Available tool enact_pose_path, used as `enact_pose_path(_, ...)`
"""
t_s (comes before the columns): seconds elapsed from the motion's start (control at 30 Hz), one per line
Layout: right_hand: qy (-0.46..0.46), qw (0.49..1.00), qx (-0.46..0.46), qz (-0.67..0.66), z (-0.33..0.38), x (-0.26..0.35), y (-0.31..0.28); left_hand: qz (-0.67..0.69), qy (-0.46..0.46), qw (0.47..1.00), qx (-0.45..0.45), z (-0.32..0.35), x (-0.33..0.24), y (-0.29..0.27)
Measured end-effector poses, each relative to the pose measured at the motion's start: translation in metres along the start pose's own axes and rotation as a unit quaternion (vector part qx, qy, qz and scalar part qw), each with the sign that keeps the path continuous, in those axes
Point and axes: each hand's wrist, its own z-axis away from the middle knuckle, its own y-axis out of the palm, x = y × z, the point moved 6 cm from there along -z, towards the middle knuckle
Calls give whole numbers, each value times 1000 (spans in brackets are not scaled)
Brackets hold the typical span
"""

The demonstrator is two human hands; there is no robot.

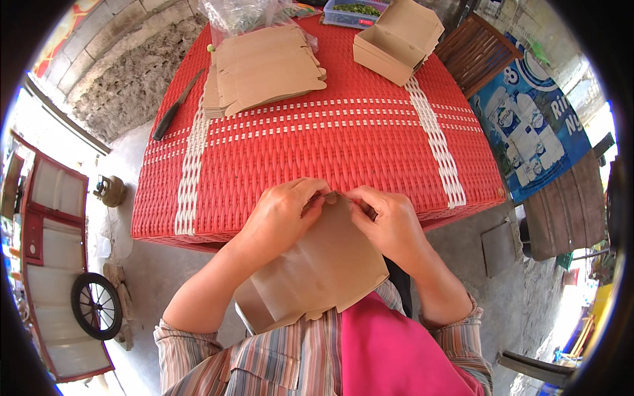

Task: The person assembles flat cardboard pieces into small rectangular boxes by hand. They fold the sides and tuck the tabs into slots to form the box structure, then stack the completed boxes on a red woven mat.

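Note:
A brown cardboard box (317, 267), partly folded, rests against my striped shirt and reaches up to the near edge of the red woven table (297, 158). My left hand (287, 210) pinches its far edge on the left side, fingers closed on the card. On the right side of that same edge, my right hand (386, 218) grips the card between thumb and fingers. Small flaps stick up between the two hands. The box's near side lies against my body, and its underside is hidden.
Flat brown box blanks (267, 69) lie stacked at the far left of the table, beside a knife (177, 109). An open folded box (399, 43) stands far right. Behind are a plastic bag (241, 14) and a blue tub (353, 12) of chopped greens.

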Motion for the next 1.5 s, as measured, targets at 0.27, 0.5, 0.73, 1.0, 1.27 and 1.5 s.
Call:
enact_pose_path(0.27, 7, 999, -34, -23, 3, -5, 2, -26, 28, 999, -31, 7, -4, 0)
enact_pose_path(0.5, -29, 999, -35, -7, 0, -8, 1, -36, 106, 994, -18, 2, -9, 2)
enact_pose_path(0.73, -10, 999, 34, -25, -12, 0, -1, -45, 121, 992, -14, 0, -11, 2)
enact_pose_path(1.0, -48, 998, 46, -13, -17, -1, -2, -12, 87, 996, -34, 0, -6, 4)
enact_pose_path(1.27, -213, 967, 32, 133, -7, 17, 1, 5, 77, 997, -22, -4, -3, 4)
enact_pose_path(1.5, -309, 923, 19, 229, -12, 26, 1, 4, 75, 997, -21, -5, -2, 4)
